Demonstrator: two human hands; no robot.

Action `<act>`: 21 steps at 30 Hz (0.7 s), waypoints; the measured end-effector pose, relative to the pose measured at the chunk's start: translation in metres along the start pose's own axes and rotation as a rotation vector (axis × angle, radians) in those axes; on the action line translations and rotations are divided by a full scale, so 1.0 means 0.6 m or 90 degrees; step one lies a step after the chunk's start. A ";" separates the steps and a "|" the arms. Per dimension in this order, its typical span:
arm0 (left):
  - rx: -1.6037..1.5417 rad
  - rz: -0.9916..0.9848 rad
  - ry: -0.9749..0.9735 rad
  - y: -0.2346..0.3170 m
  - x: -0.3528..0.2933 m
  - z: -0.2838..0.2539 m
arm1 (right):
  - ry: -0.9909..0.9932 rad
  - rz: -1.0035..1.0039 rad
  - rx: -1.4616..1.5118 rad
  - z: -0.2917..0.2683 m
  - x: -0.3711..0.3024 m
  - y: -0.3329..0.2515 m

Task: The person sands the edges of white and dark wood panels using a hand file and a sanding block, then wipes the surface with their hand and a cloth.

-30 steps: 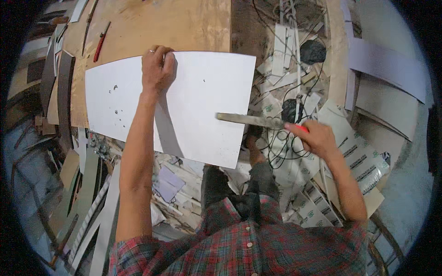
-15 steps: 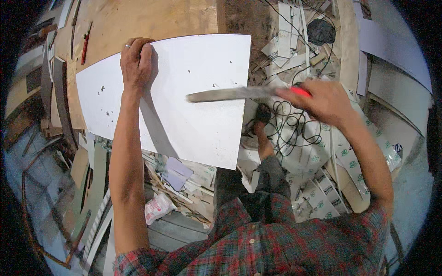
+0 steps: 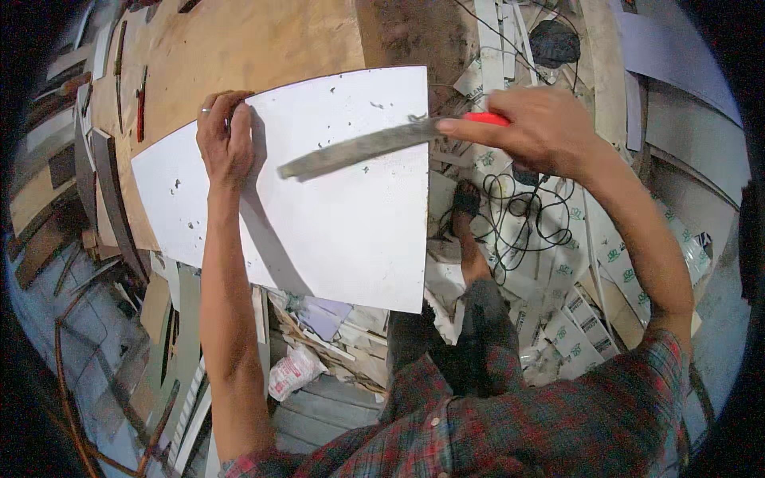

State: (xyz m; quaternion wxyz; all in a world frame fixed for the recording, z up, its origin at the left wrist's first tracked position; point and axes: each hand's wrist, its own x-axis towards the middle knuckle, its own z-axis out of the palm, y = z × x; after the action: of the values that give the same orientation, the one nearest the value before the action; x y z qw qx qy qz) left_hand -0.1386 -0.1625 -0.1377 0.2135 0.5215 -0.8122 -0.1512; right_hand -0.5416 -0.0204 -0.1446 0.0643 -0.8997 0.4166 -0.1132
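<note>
A white board (image 3: 343, 231) with a curved far edge and small dark specks lies over the wooden table's near edge. My left hand (image 3: 227, 139) grips its far edge, fingers curled over and thumb lying on the top face. Closed around a red handle, my right hand (image 3: 542, 131) is beyond the board's right edge. The handle belongs to a flat grey file (image 3: 351, 151), blurred by motion, whose blade stretches leftward above the board. Whether the blade touches the board I cannot tell.
The wooden table (image 3: 263, 40) has a red slim tool (image 3: 142, 103) at its left. Tangled black cable (image 3: 526, 215) lies on the right among board offcuts and packaging strips. A white plastic bag (image 3: 295, 372) sits below the board, and wood strips lean at left.
My right hand and the file have moved left and slightly away from me, and the blade now slants more, tip toward me. My left hand keeps its grip on the board. The whole view has shifted slightly.
</note>
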 end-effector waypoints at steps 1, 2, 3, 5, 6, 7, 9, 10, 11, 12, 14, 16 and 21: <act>0.003 -0.001 -0.007 -0.001 -0.002 -0.003 | 0.025 -0.009 0.010 0.008 0.013 -0.003; 0.005 -0.001 -0.014 0.000 -0.004 -0.004 | 0.051 -0.017 0.020 0.012 0.017 -0.005; -0.007 -0.008 -0.016 0.001 -0.004 -0.003 | -0.078 0.107 0.059 0.004 0.007 -0.006; -0.029 -0.031 -0.010 0.000 -0.009 -0.005 | -0.336 0.342 0.128 -0.041 -0.017 -0.009; -0.017 -0.030 -0.004 0.004 -0.012 -0.008 | -0.345 0.429 0.196 -0.081 -0.021 -0.017; -0.008 -0.022 -0.003 0.017 -0.010 -0.006 | -0.356 0.424 0.194 -0.079 -0.025 -0.004; 0.009 -0.012 -0.012 0.021 -0.011 -0.010 | -0.385 0.425 0.195 -0.059 -0.027 0.029; 0.009 -0.005 -0.016 0.012 -0.010 -0.012 | -0.088 -0.006 -0.058 -0.038 -0.016 0.048; 0.011 0.012 -0.018 0.014 0.001 -0.005 | -0.025 -0.045 -0.027 -0.010 0.013 0.059; 0.003 0.009 -0.009 0.016 0.006 0.002 | 0.042 -0.094 0.005 0.008 0.048 0.067; -0.004 -0.020 -0.004 0.015 -0.009 -0.002 | 0.035 -0.106 -0.006 0.005 0.064 0.056; 0.004 -0.025 -0.014 0.009 -0.009 -0.007 | 0.019 -0.087 0.015 -0.004 0.042 0.056; 0.011 -0.001 -0.016 0.019 -0.008 -0.007 | -0.033 -0.062 -0.038 -0.026 -0.043 0.079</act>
State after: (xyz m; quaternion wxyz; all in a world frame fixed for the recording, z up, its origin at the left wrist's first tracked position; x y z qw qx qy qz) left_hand -0.1434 -0.1535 -0.1299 0.1984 0.5222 -0.8156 -0.1506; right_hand -0.5969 -0.0315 -0.1436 0.0429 -0.9230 0.3738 -0.0802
